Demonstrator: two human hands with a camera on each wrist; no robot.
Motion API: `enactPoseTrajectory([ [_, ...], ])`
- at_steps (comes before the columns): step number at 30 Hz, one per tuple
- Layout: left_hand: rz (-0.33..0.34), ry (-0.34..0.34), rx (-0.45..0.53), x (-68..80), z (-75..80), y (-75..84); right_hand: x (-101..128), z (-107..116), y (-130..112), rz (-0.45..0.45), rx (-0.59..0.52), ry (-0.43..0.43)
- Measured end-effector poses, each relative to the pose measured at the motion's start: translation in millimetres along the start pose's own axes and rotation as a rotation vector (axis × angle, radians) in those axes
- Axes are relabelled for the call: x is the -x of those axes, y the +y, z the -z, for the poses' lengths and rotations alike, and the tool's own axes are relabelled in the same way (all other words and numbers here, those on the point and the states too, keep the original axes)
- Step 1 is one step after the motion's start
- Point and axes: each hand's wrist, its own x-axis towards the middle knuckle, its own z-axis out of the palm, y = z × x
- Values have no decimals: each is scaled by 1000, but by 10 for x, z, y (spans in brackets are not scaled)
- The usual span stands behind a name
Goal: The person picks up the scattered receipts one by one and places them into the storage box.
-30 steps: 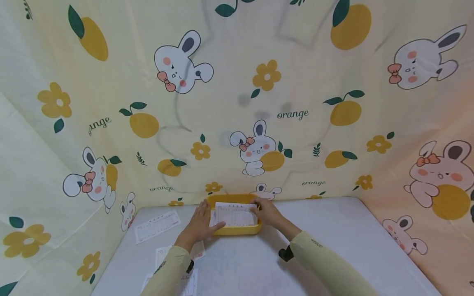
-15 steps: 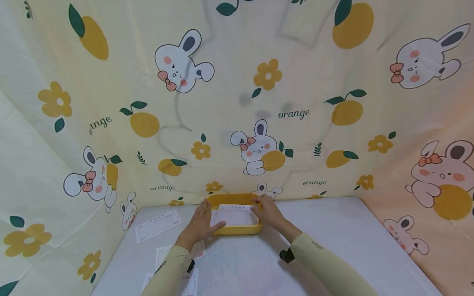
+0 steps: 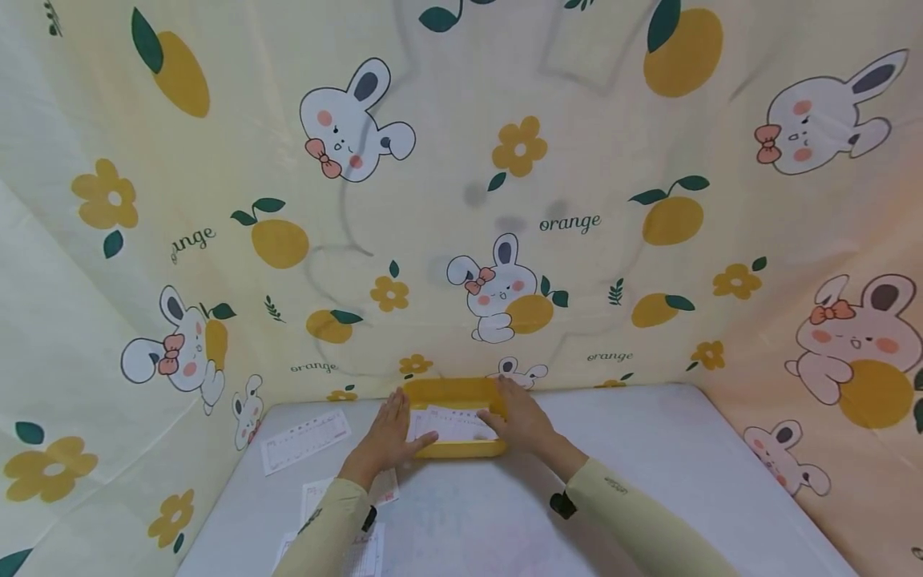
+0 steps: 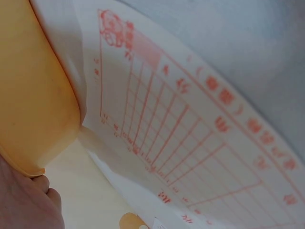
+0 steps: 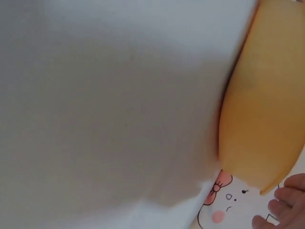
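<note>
Left hand [image 3: 382, 441]: fingers straight, grasping nothing, at the left end of the yellow tray [image 3: 457, 450]. Printed slips [image 3: 447, 425] inside now lie lower; this placement appears complete. Right hand [image 3: 526, 418]: slip released, fingers extended at the right end.

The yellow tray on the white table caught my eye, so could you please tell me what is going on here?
A person has the left hand and right hand at opposite ends of an oblong yellow tray, thumbs pointing inward. White printed paper slips lie inside it. More rectangular paper slips lie on the white table to the left, some partly hidden by the left beige sleeve.
</note>
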Motion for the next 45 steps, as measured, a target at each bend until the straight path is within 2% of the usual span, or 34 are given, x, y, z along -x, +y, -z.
enactPoseTrajectory([
  [8, 0, -2, 15, -17, -38, -21, -34, -163, 14, -16, 167, -71],
  [19, -6, 12, 17, -4, -62, -41, 20, -190, -39, -39, 187, -74],
  [23, -10, 2, 46, -4, -48, -58, 29, -194, -56, -39, 202, -76],
  [32, -12, -15, 169, 20, 57, -100, 29, -161, -96, -32, 208, -66],
  [40, 63, 27, 336, 119, 265, -214, -3, -172, -101, -27, 217, -65],
  [45, 125, 52, 387, 236, 356, -407, 3, -177, -115, -37, 215, -65],
])
